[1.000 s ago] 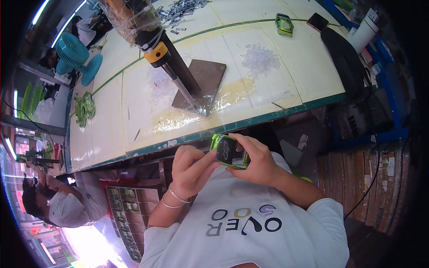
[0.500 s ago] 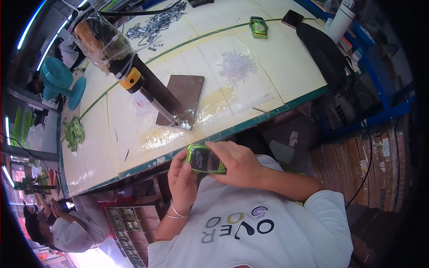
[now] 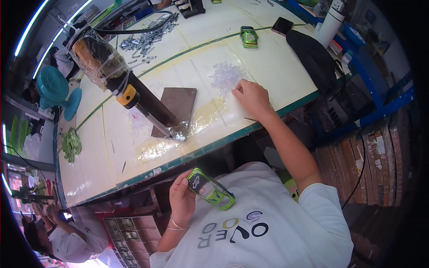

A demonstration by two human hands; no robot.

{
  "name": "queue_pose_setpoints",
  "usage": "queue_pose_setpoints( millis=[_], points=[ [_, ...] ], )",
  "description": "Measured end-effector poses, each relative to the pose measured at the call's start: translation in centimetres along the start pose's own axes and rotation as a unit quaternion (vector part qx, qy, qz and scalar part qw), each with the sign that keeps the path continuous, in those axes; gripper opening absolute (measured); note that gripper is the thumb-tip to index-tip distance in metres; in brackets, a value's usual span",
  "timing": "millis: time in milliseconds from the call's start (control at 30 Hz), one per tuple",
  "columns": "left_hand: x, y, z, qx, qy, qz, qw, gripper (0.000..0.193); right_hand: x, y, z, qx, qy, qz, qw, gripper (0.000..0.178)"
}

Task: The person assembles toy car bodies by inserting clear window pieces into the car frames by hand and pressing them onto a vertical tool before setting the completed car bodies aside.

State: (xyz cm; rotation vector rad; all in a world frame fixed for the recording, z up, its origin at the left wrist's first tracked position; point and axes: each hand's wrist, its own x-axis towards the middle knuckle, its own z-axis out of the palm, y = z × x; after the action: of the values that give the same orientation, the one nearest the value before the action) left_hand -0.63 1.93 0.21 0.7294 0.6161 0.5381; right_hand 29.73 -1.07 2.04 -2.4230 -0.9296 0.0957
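My left hand (image 3: 182, 198) grips a green toy car (image 3: 213, 191) by one end, in front of my shirt and below the table edge. The car has a dark hood with a pale mark on it, and its far end points right and down. Over the table, my right hand (image 3: 254, 99) is at the near right edge of a pile of small clear plastic pieces (image 3: 227, 77). Its fingers are curled and pinched together; whatever may be between them is hidden. A second green toy car (image 3: 249, 37) stands farther back.
A suspended power screwdriver (image 3: 134, 96) points down at a brown board (image 3: 178, 107). Grey metal parts (image 3: 149, 35) lie behind it, green parts (image 3: 70, 144) at left. A black bag (image 3: 313, 60), phone (image 3: 282, 26) and white bottle (image 3: 330, 26) are at right. Another person (image 3: 73, 239) works at lower left.
My right hand has let go of the toy car and moved up and right to the clear pieces. The car has tilted downward in my left hand. The view has shifted slightly.
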Motion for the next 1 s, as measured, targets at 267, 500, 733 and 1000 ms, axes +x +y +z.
queue_pose_setpoints(
  millis=[267,500,733,1000],
  points=[
    [0.2,0.3,0.8,0.032,-0.013,0.01,0.999,0.028,1.0,1.2,-2.3,0.024,-0.158,-0.002,0.987,0.013],
    [0.7,1.8,2.5,0.129,-0.065,0.06,0.988,0.029,-4.1,0.1,-3.3,0.254,-0.209,-0.011,0.944,0.008],
    [0.2,1.8,4.1,0.237,-0.106,0.135,0.956,0.027,-11.7,-3.7,-1.4,0.587,-0.284,-0.139,0.745,0.007],
    [-0.1,1.9,4.0,0.32,-0.098,0.19,0.923,0.024,-12.0,-3.7,-1.5,0.618,-0.364,-0.066,0.694,0.004]
  ],
)
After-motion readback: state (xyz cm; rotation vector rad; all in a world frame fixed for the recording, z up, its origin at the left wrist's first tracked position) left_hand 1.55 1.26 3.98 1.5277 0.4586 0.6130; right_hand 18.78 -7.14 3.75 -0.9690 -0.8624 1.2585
